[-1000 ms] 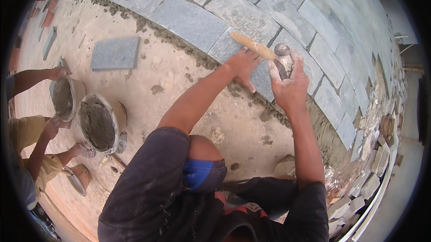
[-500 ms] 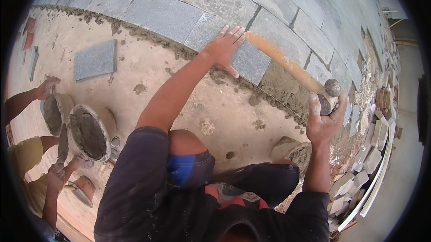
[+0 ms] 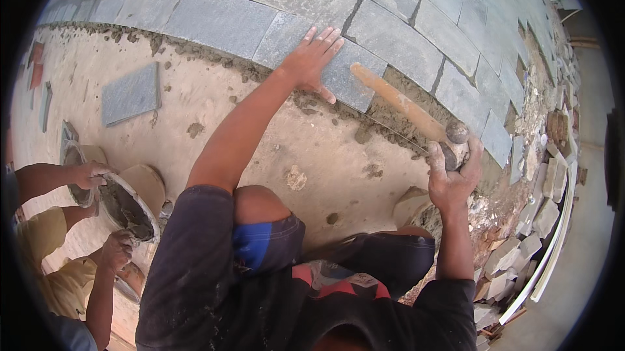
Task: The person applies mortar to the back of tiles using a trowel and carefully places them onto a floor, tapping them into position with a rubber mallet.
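My left hand (image 3: 310, 61) lies spread with fingers apart on a grey stone tile (image 3: 354, 94) along the paving's edge. My right hand (image 3: 454, 185) is closed round the head of a hammer (image 3: 403, 107), a pale wooden handle with a dark rounded head; the handle points up-left, its tip over or on that tile. Just right of the tile is a bed of rough wet mortar (image 3: 413, 84), partly hidden under the handle. A thin string line (image 3: 397, 133) runs along the paving's edge.
A loose grey slab (image 3: 129, 94) lies on the dusty floor at left. A co-worker's hands (image 3: 117, 250) grip a mortar bucket (image 3: 133, 204) at lower left, with another bucket (image 3: 78, 162) behind. Broken stone pieces (image 3: 527, 234) and pale strips (image 3: 545, 240) are heaped at right.
My left hand has spread out on the tile. My right hand has drawn the hammer rightward, uncovering the mortar bed. The co-worker has tilted the bucket. The camera view has shifted.
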Demonstrator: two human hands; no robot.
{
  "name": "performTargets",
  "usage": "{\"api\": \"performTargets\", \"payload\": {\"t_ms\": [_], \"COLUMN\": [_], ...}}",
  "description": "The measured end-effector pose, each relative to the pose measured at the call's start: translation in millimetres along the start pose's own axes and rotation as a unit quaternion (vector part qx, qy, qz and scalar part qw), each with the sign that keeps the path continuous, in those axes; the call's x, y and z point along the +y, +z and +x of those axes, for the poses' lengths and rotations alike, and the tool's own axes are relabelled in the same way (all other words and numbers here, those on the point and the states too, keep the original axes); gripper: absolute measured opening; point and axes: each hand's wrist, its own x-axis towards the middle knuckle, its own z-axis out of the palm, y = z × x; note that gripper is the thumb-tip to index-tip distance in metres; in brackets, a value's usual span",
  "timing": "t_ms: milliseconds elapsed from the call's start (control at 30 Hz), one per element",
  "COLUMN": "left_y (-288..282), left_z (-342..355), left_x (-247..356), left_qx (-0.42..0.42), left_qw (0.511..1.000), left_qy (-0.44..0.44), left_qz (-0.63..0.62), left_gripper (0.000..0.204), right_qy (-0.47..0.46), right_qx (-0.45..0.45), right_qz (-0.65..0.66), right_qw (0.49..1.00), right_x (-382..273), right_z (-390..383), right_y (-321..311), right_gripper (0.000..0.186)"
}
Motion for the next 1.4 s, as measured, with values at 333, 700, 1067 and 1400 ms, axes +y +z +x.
{"api": "performTargets", "payload": {"t_ms": [333, 700, 1067, 1400], "left_y": [-6, -1, -6, -3], "left_z": [12, 13, 15, 17], "left_x": [4, 4, 4, 3], "left_qx": [-0.060, -0.050, -0.034, -0.031], "left_qw": [0.997, 0.997, 0.998, 0.997], "left_qy": [-0.041, -0.053, -0.053, -0.060], "left_qz": [-0.001, -0.018, -0.017, -0.020], "left_gripper": [0.143, 0.138, 0.136, 0.135], "right_qy": [0.043, 0.041, 0.023, 0.042], "right_qx": [-0.003, 0.002, -0.004, -0.031], "right_qz": [-0.005, -0.022, -0.047, -0.023], "right_qw": [0.999, 0.999, 0.999, 0.998], "right_x": [-1, 1, 7, -5], "right_z": [9, 2, -14, -3], "right_y": [-6, -11, -9, -6], "right_gripper": [0.051, 0.051, 0.053, 0.050]}}
